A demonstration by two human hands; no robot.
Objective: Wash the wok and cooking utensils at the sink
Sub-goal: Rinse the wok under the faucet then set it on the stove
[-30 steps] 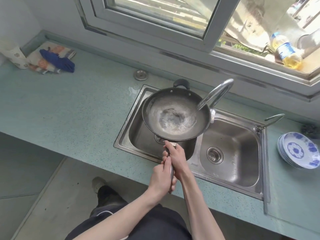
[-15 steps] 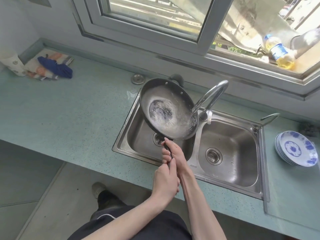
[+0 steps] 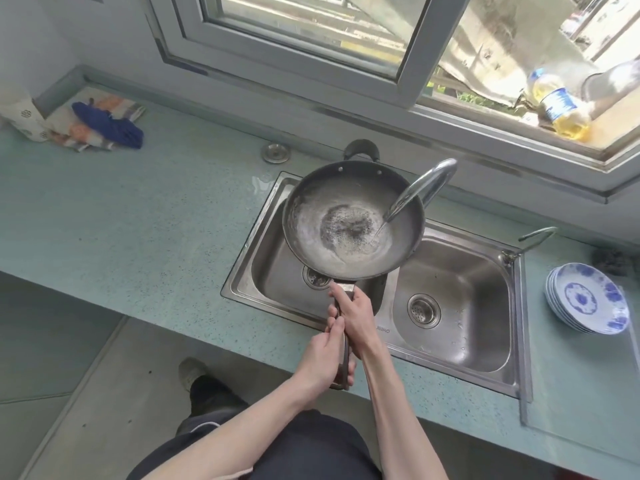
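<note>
Now both hands, left hand (image 3: 320, 358) behind right hand (image 3: 353, 315), grip the wok (image 3: 351, 220) handle above the sink's (image 3: 457, 299) left basin, faucet (image 3: 420, 190) running in (plates (image 3: 585, 299) stacked aside).

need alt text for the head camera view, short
Both hands, left hand behind right hand, grip the long handle of a dark wok held over the left basin of a steel double sink while the faucet runs water into it. Blue-patterned plates sit stacked on the counter at right.
</note>
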